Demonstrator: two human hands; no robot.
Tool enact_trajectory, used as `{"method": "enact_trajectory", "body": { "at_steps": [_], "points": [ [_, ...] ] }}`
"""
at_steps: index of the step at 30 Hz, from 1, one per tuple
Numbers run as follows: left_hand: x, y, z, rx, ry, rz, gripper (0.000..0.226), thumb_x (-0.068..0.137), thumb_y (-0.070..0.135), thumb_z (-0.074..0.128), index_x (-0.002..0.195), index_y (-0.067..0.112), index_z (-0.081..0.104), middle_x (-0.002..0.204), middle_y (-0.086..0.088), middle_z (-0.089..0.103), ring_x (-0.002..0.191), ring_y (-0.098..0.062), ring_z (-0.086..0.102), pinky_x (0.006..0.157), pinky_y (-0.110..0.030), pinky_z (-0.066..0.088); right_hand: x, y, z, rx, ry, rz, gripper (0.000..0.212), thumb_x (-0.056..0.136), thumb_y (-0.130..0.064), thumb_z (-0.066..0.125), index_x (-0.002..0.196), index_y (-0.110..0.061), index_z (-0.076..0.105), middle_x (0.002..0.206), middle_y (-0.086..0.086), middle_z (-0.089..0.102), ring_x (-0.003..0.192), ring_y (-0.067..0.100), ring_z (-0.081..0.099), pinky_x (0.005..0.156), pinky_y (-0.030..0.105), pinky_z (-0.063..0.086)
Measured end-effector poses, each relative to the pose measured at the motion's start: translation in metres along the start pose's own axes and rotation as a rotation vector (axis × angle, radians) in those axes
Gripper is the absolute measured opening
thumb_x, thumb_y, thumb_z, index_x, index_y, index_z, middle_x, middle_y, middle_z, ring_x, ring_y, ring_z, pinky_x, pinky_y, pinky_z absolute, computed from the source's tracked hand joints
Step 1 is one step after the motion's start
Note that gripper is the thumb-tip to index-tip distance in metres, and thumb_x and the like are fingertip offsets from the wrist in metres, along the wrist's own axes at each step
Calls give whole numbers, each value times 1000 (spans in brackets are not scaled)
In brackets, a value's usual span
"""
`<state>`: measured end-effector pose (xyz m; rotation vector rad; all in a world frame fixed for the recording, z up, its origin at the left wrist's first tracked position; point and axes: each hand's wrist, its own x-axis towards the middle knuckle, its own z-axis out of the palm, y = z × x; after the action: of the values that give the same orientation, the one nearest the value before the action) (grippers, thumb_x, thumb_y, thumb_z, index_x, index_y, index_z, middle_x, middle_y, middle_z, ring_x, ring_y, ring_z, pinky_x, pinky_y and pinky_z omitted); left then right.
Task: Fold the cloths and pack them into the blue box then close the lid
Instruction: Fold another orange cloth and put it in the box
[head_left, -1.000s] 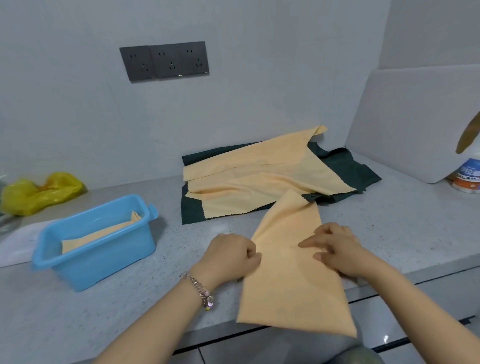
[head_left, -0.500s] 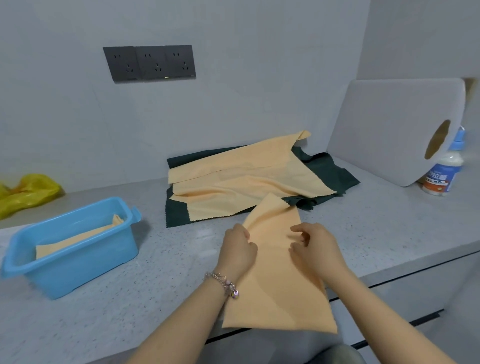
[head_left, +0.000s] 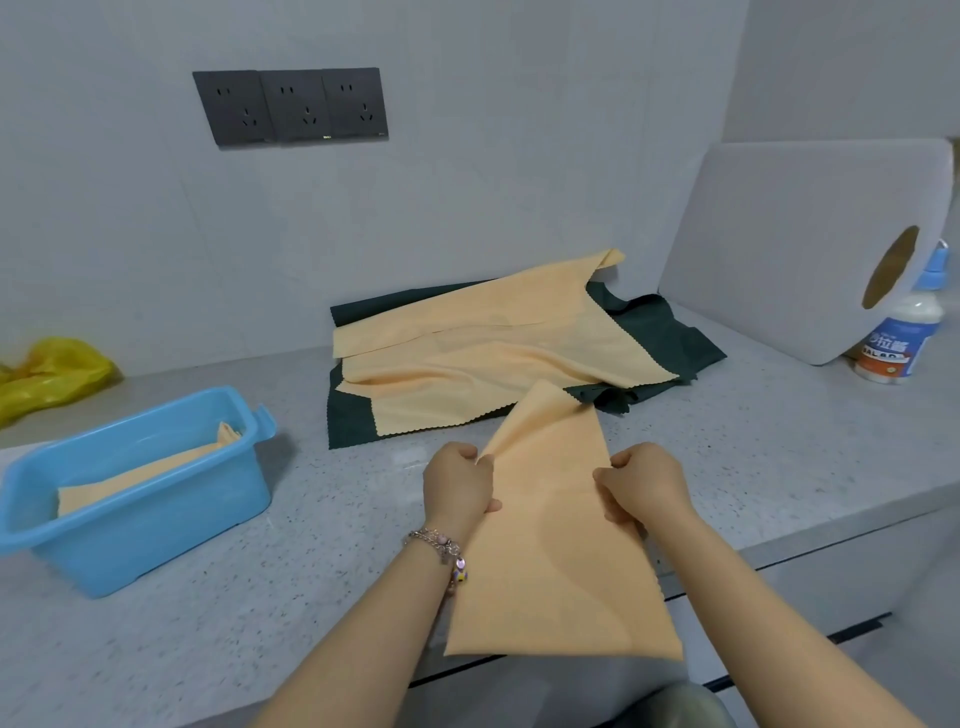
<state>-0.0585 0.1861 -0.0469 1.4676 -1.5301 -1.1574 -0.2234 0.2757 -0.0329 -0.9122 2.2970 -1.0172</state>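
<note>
The step in hand is the folding of one orange cloth, which lies on the counter in front of the person, with its near end hanging over the counter's front edge. The left hand grasps the cloth's left edge with curled fingers, and the right hand grasps the right edge in the same way, so both hands hold it about the middle of its length. The cloth seems to be folded once already into a long strip, and I judge the next move is to fold it again, perhaps the far end toward the near end, to make it short enough for the box. The box stands well apart on the left, open, with one folded orange cloth already inside. Behind the hands a pile of orange and dark green cloths waits, so much of the task is left. The lid is not in view, and I cannot tell where it is. How many cloths are in the pile is hard to count, because they overlap. The fingertips are hidden under the cloth's edges.
</note>
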Motion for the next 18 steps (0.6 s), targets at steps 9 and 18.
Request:
{"method": "enact_trajectory", "body": {
  "at_steps": [9,18],
  "points": [
    [9,-7,-14,-293,11,-88,9,91,10,58,85,9,65,67,-9,61,48,-15,61,64,-32,59,16,-8,2,374,-102,125,13,85,-3,63,80,-11,54,71,9,63,61,22,58,64,32,52],
    [14,-15,-34,-639,-46,-60,14,85,-1,44,79,6,55,59,-5,48,56,-11,50,66,-32,58,15,-15,0,674,-322,92,26,86,-3,48,98,-17,65,91,9,68,76,17,66,68,24,55]
  ]
}}
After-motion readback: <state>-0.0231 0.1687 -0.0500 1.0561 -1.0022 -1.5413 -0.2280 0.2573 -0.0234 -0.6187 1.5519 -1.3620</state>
